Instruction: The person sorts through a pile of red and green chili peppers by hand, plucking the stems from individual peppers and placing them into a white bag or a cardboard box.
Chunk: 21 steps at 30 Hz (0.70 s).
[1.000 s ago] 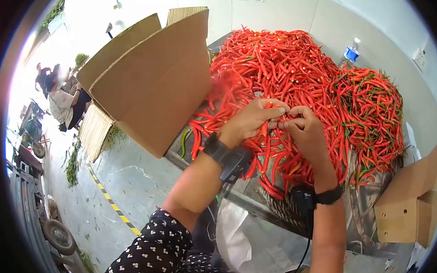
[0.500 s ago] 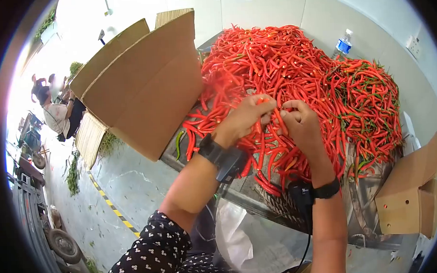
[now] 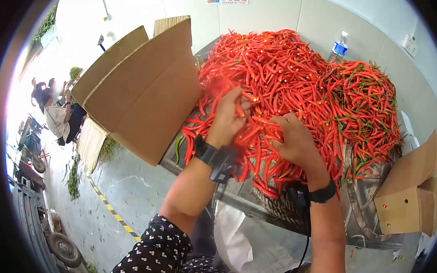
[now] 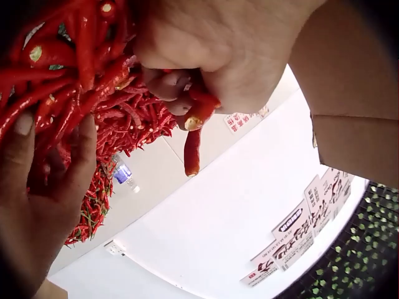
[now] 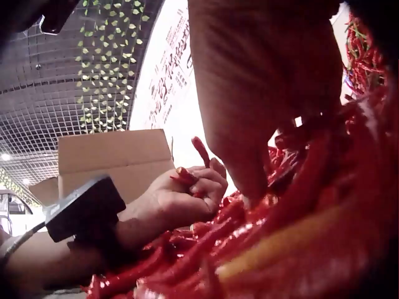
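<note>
A large heap of red chillies (image 3: 273,62) covers the table. My left hand (image 3: 229,116) is curled round a few red chillies; in the left wrist view the hand (image 4: 206,56) has two of their ends (image 4: 192,152) sticking out below the fingers. To its right, my right hand (image 3: 295,141) reaches down among loose chillies, thumb and fingers apart; in the right wrist view this hand (image 5: 243,112) has its fingertips down in the pile. Whether it touches one particular chilli is hidden.
A tall cardboard box (image 3: 144,91) stands left of the heap, a green chilli (image 3: 179,148) near it. Chillies with green stems (image 3: 361,98) lie at the right, a bottle (image 3: 339,46) behind. Another box (image 3: 408,192) sits at lower right. People (image 3: 59,113) are far left.
The hands were close together over the heap and have moved apart. My left hand has moved left with chillies in it; my right hand has lowered into the pile and its fingers have spread.
</note>
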Tool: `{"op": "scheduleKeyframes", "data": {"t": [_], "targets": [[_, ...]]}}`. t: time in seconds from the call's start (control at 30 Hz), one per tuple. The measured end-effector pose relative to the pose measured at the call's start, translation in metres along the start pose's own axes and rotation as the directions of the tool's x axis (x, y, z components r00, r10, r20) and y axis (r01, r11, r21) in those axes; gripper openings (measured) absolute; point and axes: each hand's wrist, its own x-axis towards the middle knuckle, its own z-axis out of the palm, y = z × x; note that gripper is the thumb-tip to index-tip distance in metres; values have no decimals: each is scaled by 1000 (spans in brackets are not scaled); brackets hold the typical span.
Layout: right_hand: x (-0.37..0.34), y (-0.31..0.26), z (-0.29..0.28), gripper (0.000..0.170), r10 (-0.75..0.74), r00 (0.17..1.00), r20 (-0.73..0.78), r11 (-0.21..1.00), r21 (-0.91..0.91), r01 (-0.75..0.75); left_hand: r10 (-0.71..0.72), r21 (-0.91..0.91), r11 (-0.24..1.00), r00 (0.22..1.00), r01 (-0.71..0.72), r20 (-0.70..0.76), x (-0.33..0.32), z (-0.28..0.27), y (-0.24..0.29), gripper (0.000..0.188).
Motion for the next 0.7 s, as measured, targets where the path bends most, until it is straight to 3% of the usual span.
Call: {"op": "scheduleKeyframes", "data": {"t": [0.07, 0.23, 0.33, 0.4, 0.43, 0.5, 0.6, 0.63, 0.7], "targets": [[-2, 0, -3, 43, -59, 998, 3, 997, 54, 59, -53, -99, 994, 998, 54, 20, 4, -6, 2, 14], [-2, -9, -14, 29, -202, 978, 49, 968, 163, 191, 15, -174, 985, 1000, -13, 8, 9, -10, 1, 18], [-1, -11, -21, 19, -191, 980, 54, 953, 248, 173, 46, -228, 972, 998, -55, -48, 7, -5, -1, 24], [5, -12, -23, 15, -15, 998, 62, 934, 356, -8, 40, -283, 958, 999, -46, -27, 4, -2, 1, 24], [10, -14, -22, 15, -20, 998, 61, 936, 352, -3, 45, -285, 957, 999, -50, -23, 5, -2, 2, 24], [22, -14, -18, 15, -78, 989, -127, 983, 156, 98, -4, -273, 962, 999, -5, -34, 5, -5, 1, 22], [45, -7, -1, 13, -118, 976, -185, 992, 22, 124, -35, -321, 946, 998, 47, 42, 6, -8, 3, 19], [52, -9, 4, 13, -123, 976, -182, 992, 10, 127, -31, -331, 942, 998, 45, 49, 5, -7, 3, 19], [63, -16, 16, 13, 4, 998, -64, 981, -194, -17, -11, -297, 955, 1000, 8, -8, 3, -4, 3, 18]]}}
